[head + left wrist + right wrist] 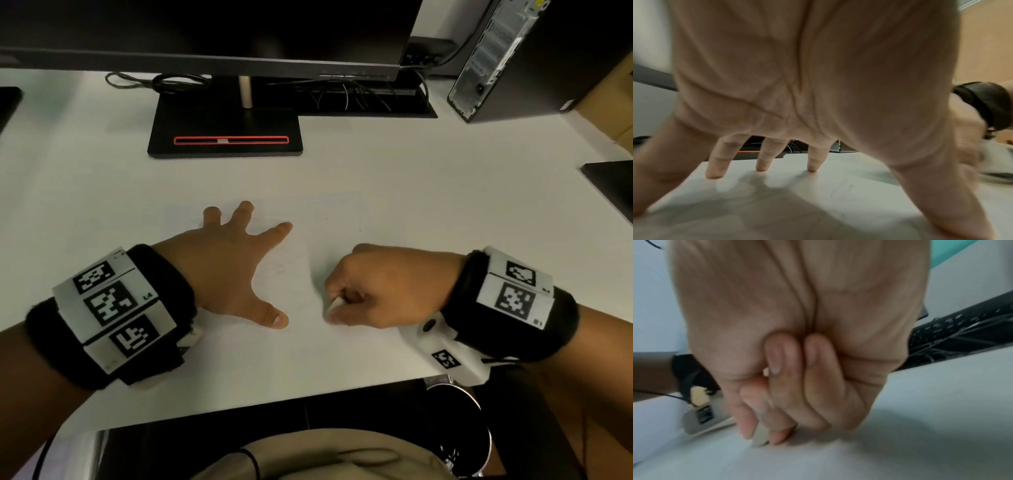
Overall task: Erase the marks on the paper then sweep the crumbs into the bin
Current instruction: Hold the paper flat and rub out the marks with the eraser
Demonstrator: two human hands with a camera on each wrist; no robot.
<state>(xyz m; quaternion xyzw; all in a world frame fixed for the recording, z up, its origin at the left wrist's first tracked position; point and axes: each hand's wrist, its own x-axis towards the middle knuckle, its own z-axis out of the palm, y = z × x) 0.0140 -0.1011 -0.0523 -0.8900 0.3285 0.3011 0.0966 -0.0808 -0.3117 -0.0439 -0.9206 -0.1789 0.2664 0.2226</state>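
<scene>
1. The left hand (222,263) is lying spread and flat on the paper (308,342), fingers straight, grasping nothing; its fingertips (761,165) are pressing the sheet down. That brace is what is keeping the sheet from creeping or creasing, so it should be staying close beside the rubbing.
2. The right hand (380,287) is curling round a small white eraser (334,306), pinching it between thumb and fingertips, with the tip (759,437) touching the paper near the front edge of the desk (445,178).
3. The paper is sitting toward the front edge of the desk, in front of the monitor stand (226,132); its borders are barely showing against the white top.
4. Faint pencil marks (279,269) are showing between the two hands, just beside the left thumb. I judge the erasing is under way and not finished.
5. Short strokes running away from the bracing hand should be serving best; rubbing toward it is likely to buckle the sheet.
6. Light pressure should be sparing the paper, since the marks are already looking pale.
7. Crumbs are too small to make out here. The bin (459,428) is standing below the front edge of the desk, under the right wrist, so pushing crumbs toward that edge looks sensible.
</scene>
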